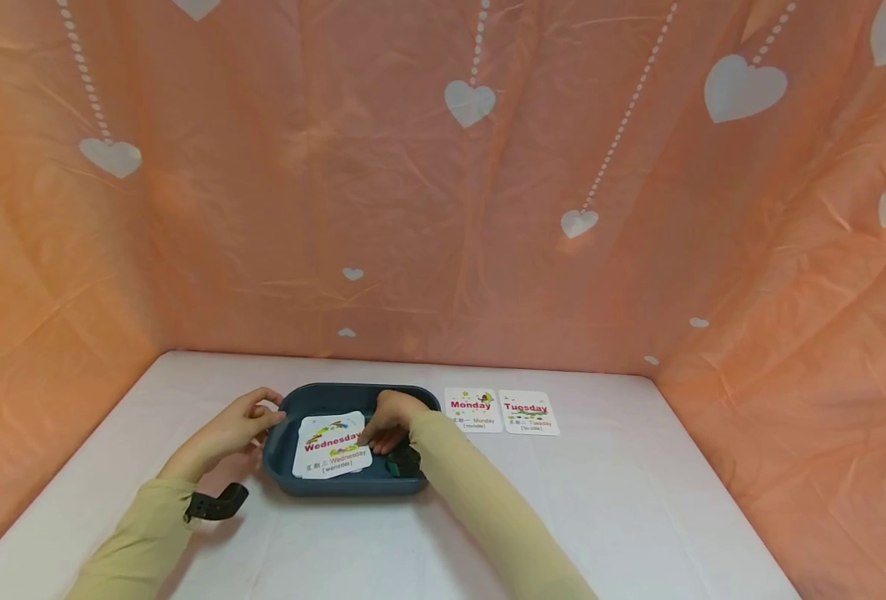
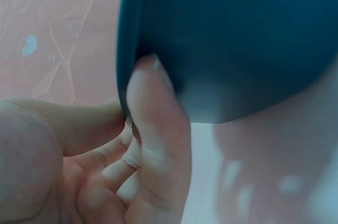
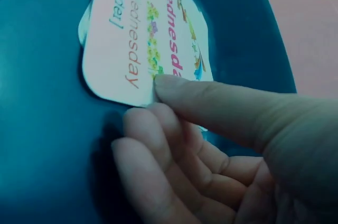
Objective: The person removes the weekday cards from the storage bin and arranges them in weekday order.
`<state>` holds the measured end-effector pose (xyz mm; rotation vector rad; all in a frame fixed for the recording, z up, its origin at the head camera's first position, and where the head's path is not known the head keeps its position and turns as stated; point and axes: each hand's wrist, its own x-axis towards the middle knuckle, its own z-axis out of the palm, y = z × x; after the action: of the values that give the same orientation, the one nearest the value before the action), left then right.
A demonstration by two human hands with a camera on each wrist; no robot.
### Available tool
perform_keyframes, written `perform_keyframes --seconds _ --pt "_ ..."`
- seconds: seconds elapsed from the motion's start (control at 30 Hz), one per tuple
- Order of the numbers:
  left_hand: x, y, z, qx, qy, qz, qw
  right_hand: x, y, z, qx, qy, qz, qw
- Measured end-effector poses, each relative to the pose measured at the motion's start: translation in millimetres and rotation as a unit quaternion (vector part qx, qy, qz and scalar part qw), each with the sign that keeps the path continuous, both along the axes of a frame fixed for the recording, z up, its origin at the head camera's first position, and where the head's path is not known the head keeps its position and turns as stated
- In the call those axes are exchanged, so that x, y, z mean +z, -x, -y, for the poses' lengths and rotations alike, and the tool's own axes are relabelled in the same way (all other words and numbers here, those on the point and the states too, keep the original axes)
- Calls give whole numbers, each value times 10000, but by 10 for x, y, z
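A dark blue tray (image 1: 285, 482) stands on the white table, and my left hand (image 1: 236, 429) grips its left rim. In the left wrist view, thumb and finger of that left hand (image 2: 142, 145) pinch the tray's wall (image 2: 125, 39). Inside the tray lies a white card printed "Wednesday" (image 1: 330, 450), on top of at least one other card. My right hand (image 1: 388, 421) reaches into the tray and pinches the card's right edge. The right wrist view shows the thumb over the Wednesday card (image 3: 113, 65), with fingertips of the right hand (image 3: 200, 145) under its edge.
Right of the tray, a "Monday" card (image 1: 473, 408) and a "Tuesday" card (image 1: 529, 413) lie side by side, face up. Orange cloth (image 1: 412, 250) with white hearts walls the table at the back and both sides.
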<state>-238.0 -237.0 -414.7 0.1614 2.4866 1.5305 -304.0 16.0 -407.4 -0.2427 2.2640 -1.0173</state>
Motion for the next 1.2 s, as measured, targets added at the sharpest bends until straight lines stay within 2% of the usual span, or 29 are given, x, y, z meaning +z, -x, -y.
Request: perform_keyframes --seconds 0.3,0.9,1.2 --pt "9 -14 -9 29 59 -8 10000 12 37 -19 339 -150 79 9993" --pt "18 3 -13 -11 -23 72 10000 41 40 -106 -28 95 -172 9998" --pt "12 2 -17 36 62 69 10000 93 79 -167 22 718 -48 9974"
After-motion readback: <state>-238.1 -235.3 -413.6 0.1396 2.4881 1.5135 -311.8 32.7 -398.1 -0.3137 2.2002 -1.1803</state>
